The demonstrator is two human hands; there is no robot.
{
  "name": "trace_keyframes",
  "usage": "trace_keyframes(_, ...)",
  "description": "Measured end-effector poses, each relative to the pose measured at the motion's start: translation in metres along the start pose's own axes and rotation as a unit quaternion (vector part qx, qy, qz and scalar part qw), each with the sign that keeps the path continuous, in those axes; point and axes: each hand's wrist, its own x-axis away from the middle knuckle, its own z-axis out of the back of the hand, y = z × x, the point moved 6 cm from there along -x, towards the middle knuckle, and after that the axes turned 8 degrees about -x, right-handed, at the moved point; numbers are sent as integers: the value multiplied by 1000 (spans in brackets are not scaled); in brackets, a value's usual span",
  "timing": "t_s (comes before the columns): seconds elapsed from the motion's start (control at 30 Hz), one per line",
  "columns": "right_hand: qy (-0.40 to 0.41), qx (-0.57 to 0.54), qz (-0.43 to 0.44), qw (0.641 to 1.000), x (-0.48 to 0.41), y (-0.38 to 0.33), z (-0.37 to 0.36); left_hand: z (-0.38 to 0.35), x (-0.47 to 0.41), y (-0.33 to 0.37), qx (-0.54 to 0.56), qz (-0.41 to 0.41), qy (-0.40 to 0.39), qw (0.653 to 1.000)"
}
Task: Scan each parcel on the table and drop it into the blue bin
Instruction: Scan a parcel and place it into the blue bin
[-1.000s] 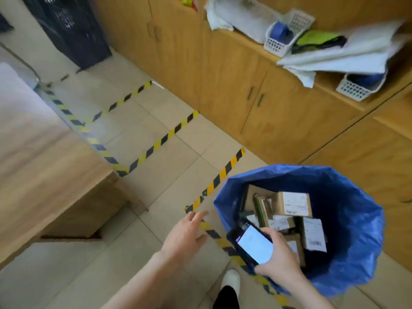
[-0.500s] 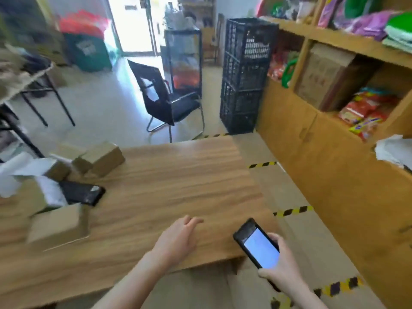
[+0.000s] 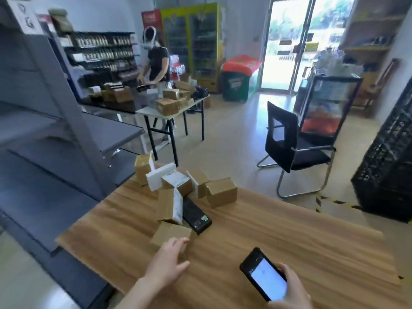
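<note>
Several cardboard parcels (image 3: 220, 191) lie heaped at the far left of the wooden table (image 3: 278, 237), with a black handheld device (image 3: 196, 216) flat among them. The nearest small brown box (image 3: 169, 234) sits at the front of the heap. My left hand (image 3: 166, 263) reaches onto it, fingers laid over its near top edge and thumb spread to the side. My right hand (image 3: 289, 288) grips a black phone (image 3: 263, 274) with a lit white screen above the table's near right part. The blue bin is out of view.
Grey metal shelving (image 3: 44, 152) stands close on the left. Beyond the table are a black chair (image 3: 289, 143) and stacked black crates (image 3: 388, 170) at right. A person (image 3: 156, 63) works at a far table (image 3: 174, 112) with more boxes.
My view swung from the blue bin up and left to the table and its parcels. My left hand moved forward onto the nearest box. The phone stays in my right hand.
</note>
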Motion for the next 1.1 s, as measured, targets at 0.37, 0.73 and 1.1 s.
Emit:
trace_keyframes(0.37, -83, 69, -1, 994, -53, -20, -76, -36, -43, -43, -17, 204, -65, 977)
trace_keyframes(0.73, -121, 108, 24, 986, -75, -49, -99, -35, -82, -86, -154, 223, -147, 951)
trace_keyframes(1.1, -174, 159, 106, 966, -115, -123, -175, 36, -51, -173, 62, 128, -91, 986)
